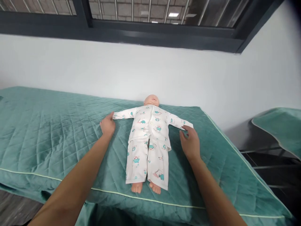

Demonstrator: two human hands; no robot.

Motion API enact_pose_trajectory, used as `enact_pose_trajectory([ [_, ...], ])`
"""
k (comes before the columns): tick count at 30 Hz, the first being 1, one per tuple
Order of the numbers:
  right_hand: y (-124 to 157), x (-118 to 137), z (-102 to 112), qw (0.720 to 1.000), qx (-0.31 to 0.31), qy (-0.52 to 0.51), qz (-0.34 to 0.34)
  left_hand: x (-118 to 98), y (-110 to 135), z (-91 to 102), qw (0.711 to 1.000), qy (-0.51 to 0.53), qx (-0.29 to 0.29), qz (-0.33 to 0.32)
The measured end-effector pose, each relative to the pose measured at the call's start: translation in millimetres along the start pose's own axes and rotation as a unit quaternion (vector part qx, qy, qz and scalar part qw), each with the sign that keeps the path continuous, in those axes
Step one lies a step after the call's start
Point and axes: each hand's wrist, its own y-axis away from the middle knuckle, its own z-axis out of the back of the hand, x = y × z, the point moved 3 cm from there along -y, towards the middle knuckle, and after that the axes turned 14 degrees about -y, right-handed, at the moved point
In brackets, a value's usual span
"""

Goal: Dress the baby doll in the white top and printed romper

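Note:
A baby doll [151,100] lies on its back on the green quilted bed cover [70,131], its arms stretched out to both sides. It wears a white pajama top [147,124] with a small teal print and matching pajama pants [137,161], with its bare feet showing below. At the cuff of the sleeve on the left, my left hand [108,125] has its fingers closed on the fabric's end. My right hand [191,142] is at the other sleeve [178,121], fingertips touching near the cuff, with thumb and fingers apart.
A white wall [117,69] rises directly behind the bed, below a dark-framed window [150,33] with metal bars. To the right, past the bed's edge, another green-covered surface [279,125] stands beside a dark metal frame [270,168]. Dark flooring [16,207] shows at lower left.

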Motion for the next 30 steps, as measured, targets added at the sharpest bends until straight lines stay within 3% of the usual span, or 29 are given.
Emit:
enact_pose_trajectory([
  [4,-5,66,-26,0.990,0.037,-0.127,0.040,5,-2,0.8,0.998,0.054,-0.043,0.006],
  [7,-15,107,-50,0.984,0.121,-0.117,0.065,8,-4,-0.2,0.995,0.084,-0.050,0.027],
  [9,-20,122,-63,0.979,0.175,-0.070,0.075,8,-4,-1.0,0.995,0.080,-0.044,0.035],
  [12,-24,127,-73,0.973,0.213,0.011,0.085,8,-5,-1.5,0.996,0.075,-0.029,0.046],
  [21,-17,142,-87,0.955,0.205,0.187,0.102,7,-4,-1.6,0.990,0.116,-0.026,0.070],
  [24,-8,144,-85,0.958,0.208,0.160,0.119,8,-5,-0.6,0.989,0.125,-0.030,0.074],
  [30,31,149,-57,0.966,0.181,0.053,0.178,3,3,11.4,0.989,0.126,-0.076,0.033],
])
